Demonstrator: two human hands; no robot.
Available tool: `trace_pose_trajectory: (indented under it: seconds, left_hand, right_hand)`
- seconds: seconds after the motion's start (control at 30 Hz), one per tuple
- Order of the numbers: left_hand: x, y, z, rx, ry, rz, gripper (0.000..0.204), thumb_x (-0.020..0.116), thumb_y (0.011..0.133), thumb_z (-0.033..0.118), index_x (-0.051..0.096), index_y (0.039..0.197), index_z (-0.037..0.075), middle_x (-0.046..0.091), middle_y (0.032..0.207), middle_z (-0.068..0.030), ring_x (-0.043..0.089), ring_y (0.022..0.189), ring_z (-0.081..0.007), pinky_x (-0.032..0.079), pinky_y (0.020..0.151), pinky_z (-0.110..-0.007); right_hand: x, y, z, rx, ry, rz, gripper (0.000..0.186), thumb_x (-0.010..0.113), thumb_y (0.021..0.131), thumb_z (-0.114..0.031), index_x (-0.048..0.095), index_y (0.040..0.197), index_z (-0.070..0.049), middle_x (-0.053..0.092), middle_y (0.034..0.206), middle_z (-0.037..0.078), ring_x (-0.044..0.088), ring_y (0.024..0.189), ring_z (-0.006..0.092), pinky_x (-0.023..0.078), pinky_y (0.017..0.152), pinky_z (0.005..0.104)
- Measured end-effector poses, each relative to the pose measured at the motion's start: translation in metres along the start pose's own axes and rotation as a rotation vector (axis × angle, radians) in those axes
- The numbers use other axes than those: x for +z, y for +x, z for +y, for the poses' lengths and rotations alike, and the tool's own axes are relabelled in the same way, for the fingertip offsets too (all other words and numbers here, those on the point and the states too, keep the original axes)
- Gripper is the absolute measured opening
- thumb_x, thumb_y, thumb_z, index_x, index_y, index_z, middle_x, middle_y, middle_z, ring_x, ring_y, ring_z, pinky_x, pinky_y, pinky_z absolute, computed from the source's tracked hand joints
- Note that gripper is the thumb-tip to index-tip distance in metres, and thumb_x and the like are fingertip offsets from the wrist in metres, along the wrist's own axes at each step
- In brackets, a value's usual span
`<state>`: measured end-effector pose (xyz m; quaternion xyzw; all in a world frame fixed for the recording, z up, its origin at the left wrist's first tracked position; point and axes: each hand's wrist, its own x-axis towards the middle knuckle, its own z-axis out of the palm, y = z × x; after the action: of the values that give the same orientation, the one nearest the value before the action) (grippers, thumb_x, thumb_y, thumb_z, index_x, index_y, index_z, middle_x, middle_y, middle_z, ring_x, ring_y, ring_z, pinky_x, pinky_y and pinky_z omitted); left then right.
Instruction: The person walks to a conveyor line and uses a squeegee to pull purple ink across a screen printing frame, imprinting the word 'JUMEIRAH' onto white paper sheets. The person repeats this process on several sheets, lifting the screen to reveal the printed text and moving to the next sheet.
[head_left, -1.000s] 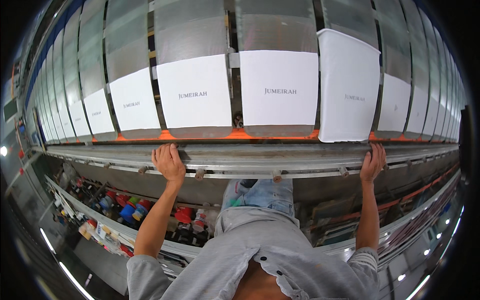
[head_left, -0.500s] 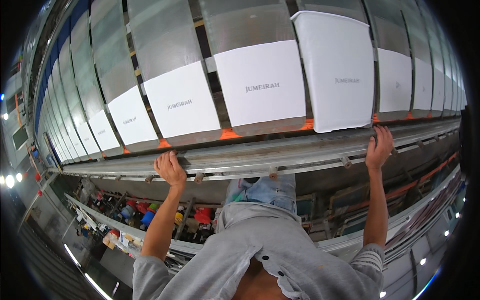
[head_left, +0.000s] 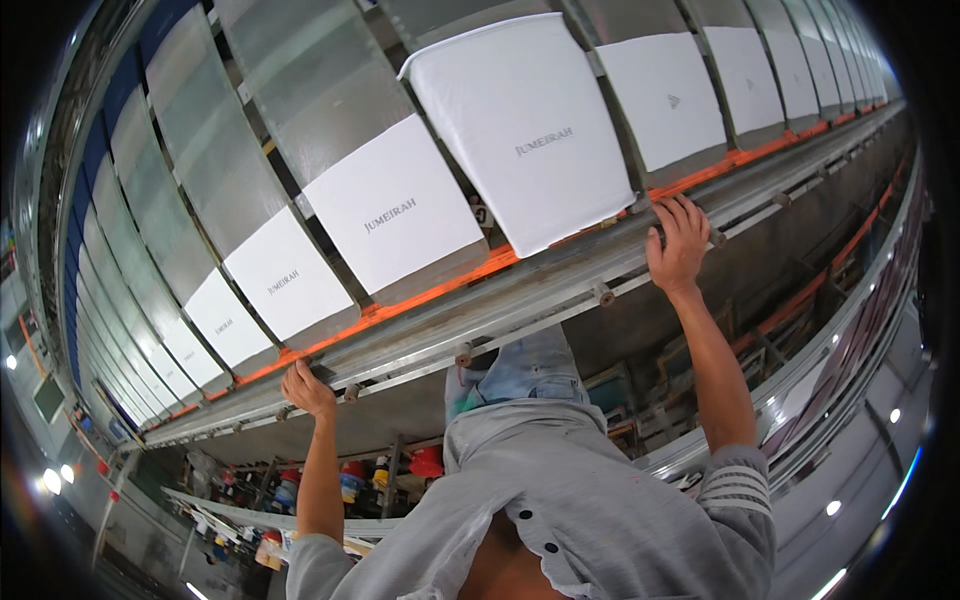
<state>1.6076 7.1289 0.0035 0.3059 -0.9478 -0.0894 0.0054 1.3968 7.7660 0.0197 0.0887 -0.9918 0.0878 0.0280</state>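
My left hand [head_left: 310,390] rests on the long metal rail [head_left: 420,330], its bent fingers over the far side of the edge. Farther right, my right hand [head_left: 680,240] lies over the same rail, fingers forward and thumb apart. A white cloth cover [head_left: 520,130] with small dark print is pulled over one whole board, and its lower right corner is close to my right fingertips. Left of it, a white fabric panel [head_left: 395,215] lies flat on the lower part of a glossy grey board [head_left: 310,90]. Neither hand touches the fabric.
More boards with white panels [head_left: 662,100] run in a row to both sides. An orange strip [head_left: 440,285] follows their lower ends. Short round pegs [head_left: 603,293] stick out below the rail. Behind me are shelves with colourful containers [head_left: 427,460] and stacked frames [head_left: 690,365].
The view has turned and tilted, so the row and rail now slope up to the right and sit farther left. Both hands remain at about the same places on the rail.
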Motion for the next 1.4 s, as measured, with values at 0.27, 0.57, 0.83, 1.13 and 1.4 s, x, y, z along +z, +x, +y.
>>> trace_pose_trajectory:
  seconds: [0.27,0.57,0.83,1.13,1.4]
  left_hand:
    - [0.012,-0.009,-0.010,-0.026,-0.081,0.048,0.031,0.054,0.099,0.023,0.065,0.075,0.006,0.067,0.082,-0.0138,0.061,0.086,-0.0371,0.041,0.082,-0.053]
    - [0.010,-0.043,0.046,-0.364,-0.086,0.560,0.039,0.063,0.101,0.032,0.068,0.113,-0.004,0.052,0.139,-0.0247,0.043,0.133,-0.0424,0.034,0.113,-0.054]
    - [0.091,-0.349,0.142,-0.775,-0.586,-0.025,0.053,0.055,0.102,0.048,0.070,0.107,-0.002,0.063,0.122,-0.0296,0.056,0.120,-0.0470,0.045,0.102,-0.051]
    - [0.114,-0.478,0.132,-0.881,-1.018,-0.653,0.047,0.055,0.097,0.041,0.071,0.105,-0.003,0.071,0.107,-0.0243,0.067,0.102,-0.0418,0.053,0.087,-0.050]
    - [-0.160,-0.422,0.044,0.219,-1.595,-0.479,0.035,0.057,0.092,0.029,0.069,0.102,-0.003,0.071,0.100,-0.0222,0.069,0.093,-0.0387,0.056,0.079,-0.049]
  right_hand:
    - [0.002,-0.003,0.009,-0.031,-0.058,-0.027,0.045,0.070,0.082,-0.020,0.067,0.125,-0.006,0.063,0.131,0.012,0.051,0.132,0.0361,0.033,0.113,0.0569]
    - [0.011,-0.003,0.002,-0.024,-0.083,-0.048,0.034,0.063,0.093,-0.027,0.067,0.120,-0.006,0.064,0.128,0.009,0.051,0.132,0.0322,0.033,0.113,0.0537]
    - [0.015,-0.003,0.005,-0.023,-0.001,0.017,0.041,0.064,0.098,-0.042,0.067,0.126,-0.012,0.065,0.130,0.006,0.050,0.135,0.0276,0.033,0.111,0.0551]
    - [0.002,-0.026,-0.104,-0.299,0.811,0.066,0.032,0.066,0.099,-0.021,0.069,0.119,0.004,0.068,0.108,0.019,0.064,0.102,0.0319,0.049,0.093,0.0432]
    - [-0.208,-0.286,-0.598,-1.734,1.405,-0.562,0.020,0.075,0.081,-0.024,0.072,0.095,-0.010,0.069,0.086,0.011,0.068,0.089,0.0308,0.055,0.078,0.0435]
